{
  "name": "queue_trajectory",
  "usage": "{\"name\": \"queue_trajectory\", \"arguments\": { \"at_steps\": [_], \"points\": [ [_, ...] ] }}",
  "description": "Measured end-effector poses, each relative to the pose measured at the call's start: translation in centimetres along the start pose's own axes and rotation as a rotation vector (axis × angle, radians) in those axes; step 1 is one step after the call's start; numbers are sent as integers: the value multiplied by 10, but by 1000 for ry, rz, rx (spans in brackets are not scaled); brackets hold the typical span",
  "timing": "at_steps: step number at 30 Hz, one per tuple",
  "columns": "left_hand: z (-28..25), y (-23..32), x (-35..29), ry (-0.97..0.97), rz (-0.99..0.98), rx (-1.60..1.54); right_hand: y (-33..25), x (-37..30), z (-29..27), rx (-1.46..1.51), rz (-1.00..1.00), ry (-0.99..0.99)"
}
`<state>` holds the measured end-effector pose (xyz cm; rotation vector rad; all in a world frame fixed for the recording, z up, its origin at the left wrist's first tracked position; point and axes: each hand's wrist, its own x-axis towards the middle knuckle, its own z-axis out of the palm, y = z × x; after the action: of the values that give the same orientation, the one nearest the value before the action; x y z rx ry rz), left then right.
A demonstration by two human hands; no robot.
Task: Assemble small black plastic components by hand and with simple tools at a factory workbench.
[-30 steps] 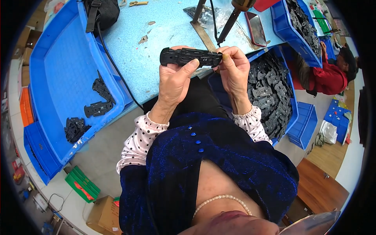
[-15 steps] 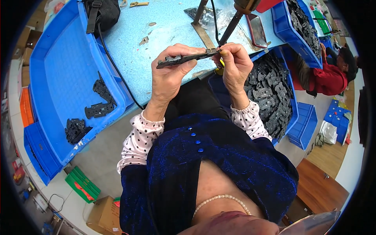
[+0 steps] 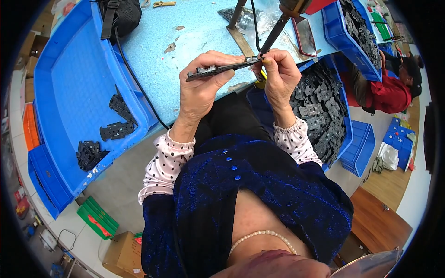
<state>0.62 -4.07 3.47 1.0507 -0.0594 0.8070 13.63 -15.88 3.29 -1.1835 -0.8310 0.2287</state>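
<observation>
Part (image 3: 227,68) in both hands, tipped nearly edge-on, over the near edge of the bench (image 3: 157,74), right end up at the tip of the tool (image 3: 272,36). Left hand (image 3: 204,87) clamped on the left and middle stretch of it: fingers behind, thumb in front. Right hand (image 3: 280,76) in a pinch, thumb and forefinger together on the right end; too hidden to tell of anything smaller between them. At the tip, cannot tell touching from just clear.

Looks, as a judgement, midway through this one piece: in place at the tool, gripped at both ends, not yet laid down. From so thin an edge, cannot tell any finished spot on it.

Beyond this piece, a small group of similar dark parts (image 3: 117,130) in the tray (image 3: 69,60) on the left, toward its right-hand wall and near corner. On the right, a big heap (image 3: 320,111) in the bin (image 3: 350,134), and another load (image 3: 357,28) in the upper bin (image 3: 342,42). Cannot tell worked from unworked among these, so cannot tell plenty done from plenty left.
</observation>
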Motion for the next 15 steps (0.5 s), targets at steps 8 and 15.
{"name": "queue_trajectory", "arguments": {
  "at_steps": [8, 15],
  "points": [
    [0, 1, 2, -3, 7, 8, -2, 2, 0, -35, -8, -10],
    [-2, 1, 3, -9, -5, 3, -1, 2, 1, -27, -15, -8]
  ]
}}
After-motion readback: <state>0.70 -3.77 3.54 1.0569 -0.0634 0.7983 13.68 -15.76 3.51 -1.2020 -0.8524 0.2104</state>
